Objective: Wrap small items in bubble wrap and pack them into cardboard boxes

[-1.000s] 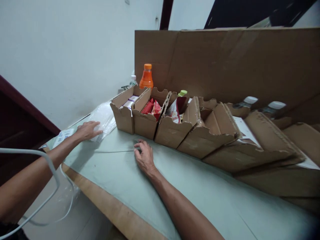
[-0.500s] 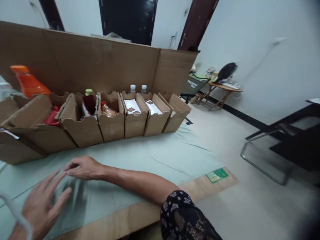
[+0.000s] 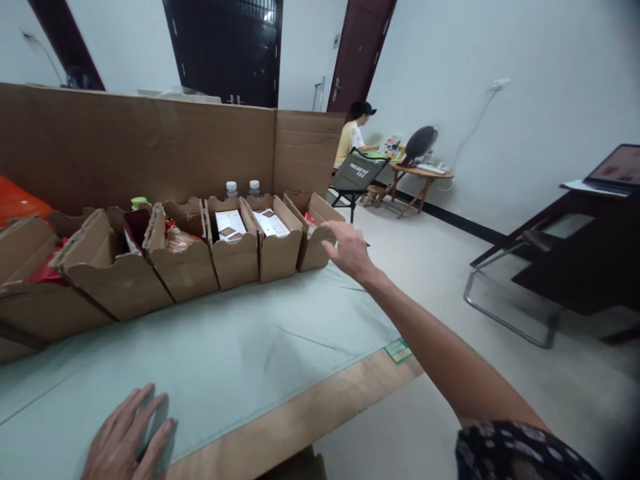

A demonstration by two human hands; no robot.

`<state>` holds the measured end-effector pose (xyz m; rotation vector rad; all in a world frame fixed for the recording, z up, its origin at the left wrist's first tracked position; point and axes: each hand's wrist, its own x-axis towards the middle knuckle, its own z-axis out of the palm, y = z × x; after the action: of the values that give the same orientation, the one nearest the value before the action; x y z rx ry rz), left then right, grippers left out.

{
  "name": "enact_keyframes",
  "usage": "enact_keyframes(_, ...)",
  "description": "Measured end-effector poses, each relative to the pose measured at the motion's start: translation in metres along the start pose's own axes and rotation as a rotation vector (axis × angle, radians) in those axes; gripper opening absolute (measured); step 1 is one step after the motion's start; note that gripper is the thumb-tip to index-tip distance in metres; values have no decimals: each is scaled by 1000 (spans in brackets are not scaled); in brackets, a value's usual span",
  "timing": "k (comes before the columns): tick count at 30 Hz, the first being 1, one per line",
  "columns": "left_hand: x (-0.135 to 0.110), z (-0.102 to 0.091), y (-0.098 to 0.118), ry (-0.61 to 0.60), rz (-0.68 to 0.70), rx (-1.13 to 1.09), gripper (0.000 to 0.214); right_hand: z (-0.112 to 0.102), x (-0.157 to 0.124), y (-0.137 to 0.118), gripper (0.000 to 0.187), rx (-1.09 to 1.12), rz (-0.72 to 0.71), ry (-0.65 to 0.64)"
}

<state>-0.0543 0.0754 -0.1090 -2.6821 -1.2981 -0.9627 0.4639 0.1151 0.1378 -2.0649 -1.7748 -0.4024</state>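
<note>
A row of open cardboard boxes (image 3: 227, 257) stands on the pale green table cover (image 3: 240, 347), holding packets and cartons. My right hand (image 3: 350, 250) is stretched out at the rightmost box (image 3: 313, 243), its fingers loosely curled and apart, touching or just off the box's near corner, with nothing in it. My left hand (image 3: 127, 437) lies flat on the cover near the front edge at the lower left, fingers spread over a thin clear plastic bag (image 3: 157, 427).
A tall cardboard sheet (image 3: 150, 147) stands behind the boxes, with two capped bottles (image 3: 243, 189) in front of it. A seated person (image 3: 353, 137), a folding chair (image 3: 357, 177), a small round table with a fan (image 3: 420, 167) and a dark desk with a laptop (image 3: 590, 227) lie to the right.
My view has swung to the right. My right hand left the cover and reached out to the rightmost box. My left hand came to rest flat near the front edge.
</note>
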Motion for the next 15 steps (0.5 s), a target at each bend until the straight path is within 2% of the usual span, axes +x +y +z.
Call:
enact_keyframes(3,-1,2,-5,-18,19,34,35,-1,44,15,48,-226,-1,-137)
enact_keyframes(6,-3,6,-6,19,62,59,37,-4,58,19,32,-264,-31,-263)
enact_keyframes(8,-5,7,-5,19,48,55,38,-14,51,18,28,-298,-60,-325)
enact_keyframes(11,-5,4,-3,-37,-68,15,39,-38,25,7,32,-316,-123,-403)
enact_keyframes(13,-2,0,-1,-106,-139,-28,36,-54,7,-10,31,-296,-192,-451)
enact_keyframes(15,1,-4,3,-139,-182,-60,33,-65,-7,-36,21,-239,-283,-489)
